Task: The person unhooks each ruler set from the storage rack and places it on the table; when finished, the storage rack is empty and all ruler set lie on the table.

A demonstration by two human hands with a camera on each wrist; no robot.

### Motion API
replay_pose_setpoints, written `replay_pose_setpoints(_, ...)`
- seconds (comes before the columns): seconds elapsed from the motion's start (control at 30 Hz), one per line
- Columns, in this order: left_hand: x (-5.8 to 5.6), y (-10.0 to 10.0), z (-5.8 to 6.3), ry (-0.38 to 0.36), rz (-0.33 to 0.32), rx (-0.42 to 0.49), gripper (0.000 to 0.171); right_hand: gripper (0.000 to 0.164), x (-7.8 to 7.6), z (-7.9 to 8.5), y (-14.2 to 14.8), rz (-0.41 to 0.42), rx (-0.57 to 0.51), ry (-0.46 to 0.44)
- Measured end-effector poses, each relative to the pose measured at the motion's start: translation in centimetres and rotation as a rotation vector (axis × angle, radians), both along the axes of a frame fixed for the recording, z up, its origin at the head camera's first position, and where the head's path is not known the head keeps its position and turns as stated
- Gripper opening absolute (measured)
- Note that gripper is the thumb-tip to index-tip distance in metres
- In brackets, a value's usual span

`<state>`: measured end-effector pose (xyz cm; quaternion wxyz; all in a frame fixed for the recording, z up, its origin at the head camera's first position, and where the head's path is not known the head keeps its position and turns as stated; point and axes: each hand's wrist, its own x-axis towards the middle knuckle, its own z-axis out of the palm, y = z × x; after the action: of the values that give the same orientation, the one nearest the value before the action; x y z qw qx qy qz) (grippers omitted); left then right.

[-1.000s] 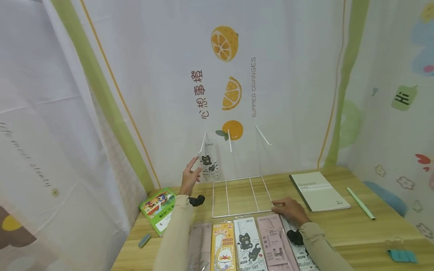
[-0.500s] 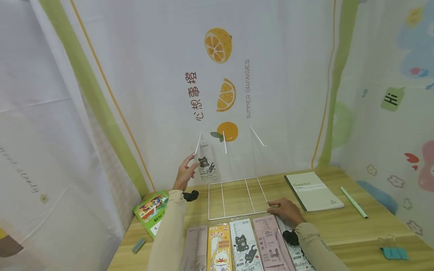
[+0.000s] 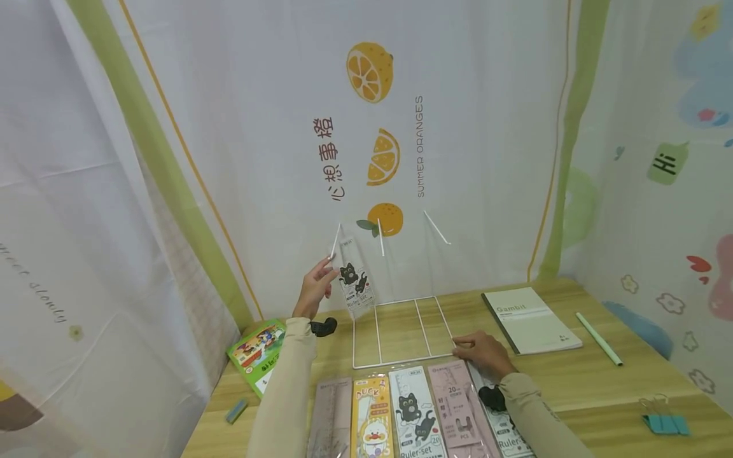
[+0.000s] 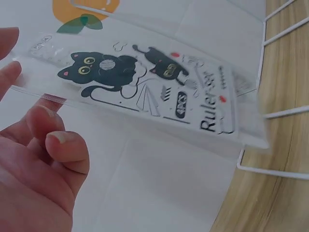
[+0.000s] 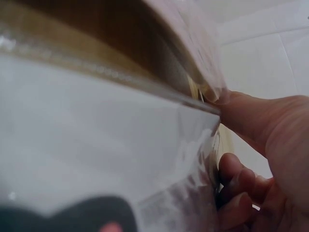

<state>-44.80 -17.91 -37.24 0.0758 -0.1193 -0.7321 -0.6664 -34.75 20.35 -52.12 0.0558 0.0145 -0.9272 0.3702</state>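
A white wire display rack point(image 3: 395, 364) stands on the table; its upright wires fade into the white curtain, and three prongs jut forward. On the left prong hangs a clear ruler-set packet point(image 3: 356, 280) with black cats, tilted, its lower end toward the right. My left hand point(image 3: 315, 289) is beside it, a fingertip at the prong's tip and the thumb close to the packet's edge; in the left wrist view the fingers point(image 4: 67, 147) are loosely bent. My right hand point(image 3: 483, 353) grips the rack base's front right corner, which packets hide in the right wrist view.
Several packets lie in a row at the front, among them a yellow duck packet point(image 3: 372, 416) and a cat ruler set point(image 3: 415, 413). Left are a green booklet point(image 3: 260, 353) and an eraser-like block point(image 3: 236, 411). Right are a notebook point(image 3: 532, 321), a green stick point(image 3: 599, 339) and a teal binder clip point(image 3: 664, 423).
The hanging packet has gone from nearly upright to tilted, its lower end swinging right. The left hand stays by the prong's tip, and the right hand keeps its place at the rack's corner.
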Motion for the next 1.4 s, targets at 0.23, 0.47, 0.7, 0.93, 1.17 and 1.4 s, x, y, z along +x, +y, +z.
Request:
replay_pose_setpoints(0.23,0.8,-0.1,-0.3,0.010,-0.026,0.092,0.048,0.040,0.2,0.1,-0.1,0.002,-0.004,-0.004)
replay_pose_setpoints(0.47,2.0,-0.4,-1.1,0.090,-0.035,0.149,0.044,0.041,0.2,-0.2,0.0,0.002,-0.028,-0.009)
replay_pose_setpoints(0.7,3.5,-1.0,-1.7,0.156,-0.039,0.168,0.044,0.044,-0.1,-0.4,0.2,-0.003,-0.037,-0.014)
replay_pose_setpoints(0.93,4.8,-1.3,-1.8,0.178,-0.031,0.174,0.045,0.044,-0.2,-0.4,0.3,0.000,-0.039,-0.024)
replay_pose_setpoints(1.17,6.0,-1.3,-1.9,0.176,-0.034,0.208,0.047,0.041,-0.2,-0.4,0.3,0.006,-0.034,-0.017)
replay_pose_setpoints(1.4,7.2,-1.5,-1.7,0.189,-0.010,0.207,0.046,0.041,-0.2,-0.3,0.3,0.012,-0.028,-0.003)
